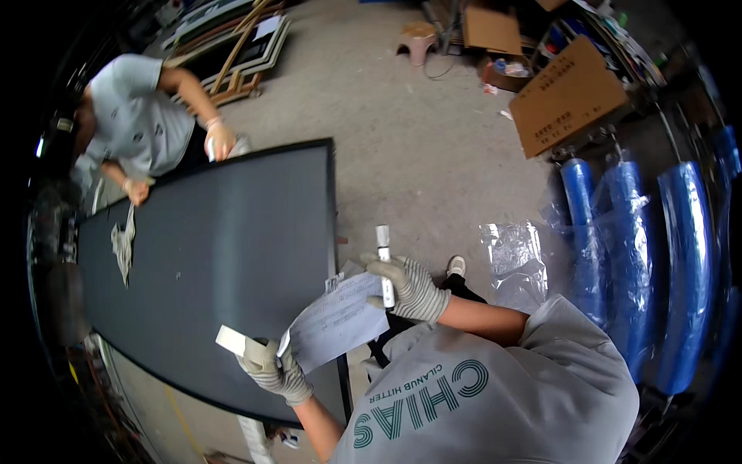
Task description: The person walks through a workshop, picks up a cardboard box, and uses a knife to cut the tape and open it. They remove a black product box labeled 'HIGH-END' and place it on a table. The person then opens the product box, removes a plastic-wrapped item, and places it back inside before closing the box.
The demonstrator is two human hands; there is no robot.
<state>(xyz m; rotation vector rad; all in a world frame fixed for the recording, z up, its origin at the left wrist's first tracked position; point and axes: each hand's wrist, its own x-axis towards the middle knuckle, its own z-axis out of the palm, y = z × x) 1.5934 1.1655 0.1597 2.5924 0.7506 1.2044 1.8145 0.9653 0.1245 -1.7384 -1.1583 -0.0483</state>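
Note:
My left hand (277,373), in a grey striped work glove, is closed on one edge of a printed sheet of paper (340,321). A cream-coloured flat strip or block (231,340) sticks out past its fingers; its exact kind I cannot make out. My right hand (413,288), gloved the same way, is closed round a white marker-like stick (385,267) and is at the other edge of the sheet. The paper sags between both hands above the near edge of a large dark grey panel (255,232) with a black frame.
Across the panel a co-worker (143,116) leans over it, both hands at its far edge, near a crumpled pale cloth (124,246). Blue film-wrapped rolls (684,271) stand at the right, with clear plastic film (516,263) beside them. Beyond are a cardboard sheet (568,97) and a stool (418,40).

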